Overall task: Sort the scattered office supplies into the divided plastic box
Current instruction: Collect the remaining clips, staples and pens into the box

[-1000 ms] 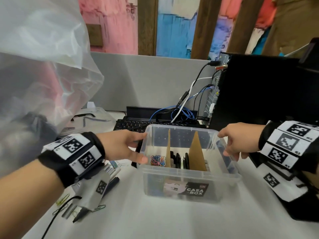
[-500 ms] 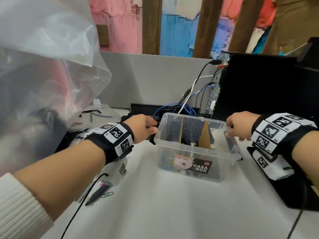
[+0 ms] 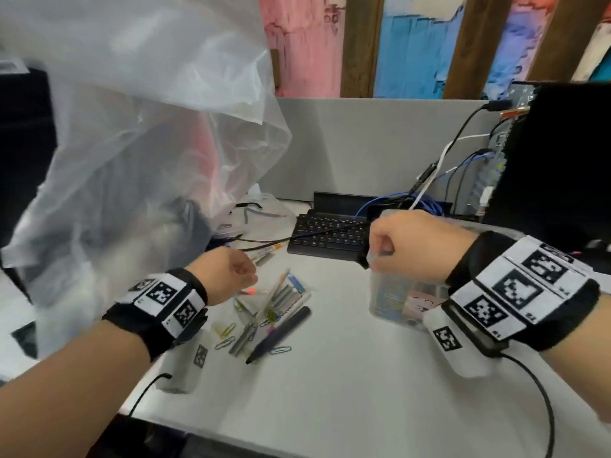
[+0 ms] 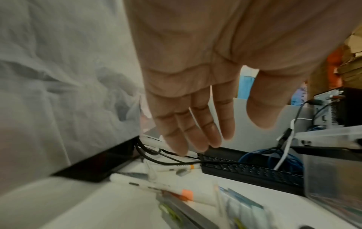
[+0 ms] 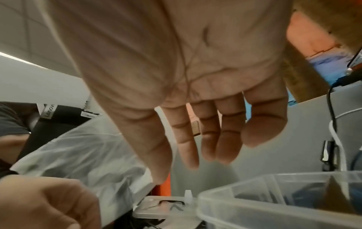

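Clear ribbed plastic box (image 3: pixel 393 299) under right hand (image 3: pixel 410 246), left hand (image 3: pixel 224 279): both grips relaxed, empty

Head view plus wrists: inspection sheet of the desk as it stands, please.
Surface: white desk, supplies on its left part.
Job's things: plastic box at right; paper clips and black marker loose, outside it.
Clutter: clear plastic bag; keyboard.
Hands: left hand over the supplies, fingers straight; right hand above the box rim, holding nothing.
Cables: blue cable behind the keyboard; black cable across it.
Surroundings: grey partition; computer tower.
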A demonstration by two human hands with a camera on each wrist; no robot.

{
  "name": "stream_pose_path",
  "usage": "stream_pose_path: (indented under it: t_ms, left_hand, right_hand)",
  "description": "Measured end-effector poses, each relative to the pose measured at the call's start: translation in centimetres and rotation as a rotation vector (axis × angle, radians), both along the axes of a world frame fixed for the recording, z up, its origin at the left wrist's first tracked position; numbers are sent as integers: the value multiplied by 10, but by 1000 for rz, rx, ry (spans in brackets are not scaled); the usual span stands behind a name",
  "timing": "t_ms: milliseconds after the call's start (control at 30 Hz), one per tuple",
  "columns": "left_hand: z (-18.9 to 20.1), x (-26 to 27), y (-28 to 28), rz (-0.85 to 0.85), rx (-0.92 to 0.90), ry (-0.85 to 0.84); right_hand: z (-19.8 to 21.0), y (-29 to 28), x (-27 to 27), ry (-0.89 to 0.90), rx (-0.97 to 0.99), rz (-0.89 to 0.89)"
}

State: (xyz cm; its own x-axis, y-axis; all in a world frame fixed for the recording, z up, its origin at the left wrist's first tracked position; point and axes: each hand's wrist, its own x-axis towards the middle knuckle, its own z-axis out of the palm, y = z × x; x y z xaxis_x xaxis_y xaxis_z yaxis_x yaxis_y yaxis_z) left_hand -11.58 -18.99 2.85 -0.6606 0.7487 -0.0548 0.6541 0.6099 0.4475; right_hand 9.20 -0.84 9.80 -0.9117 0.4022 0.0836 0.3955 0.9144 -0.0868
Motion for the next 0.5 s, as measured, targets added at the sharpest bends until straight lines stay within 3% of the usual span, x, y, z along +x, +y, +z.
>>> stream_pose_path:
  t_ms: [167, 400, 500]
  left_hand:
    - [-6, 32, 8, -213, 87, -79]
    - [12, 101, 90, -639, 110, 199]
    - [12, 111, 107, -662, -15, 254]
  right_hand:
    - [6, 42, 19, -131, 79, -190]
    - [4, 108, 76, -374, 196, -602]
    - [-5, 123, 97, -337, 48, -653]
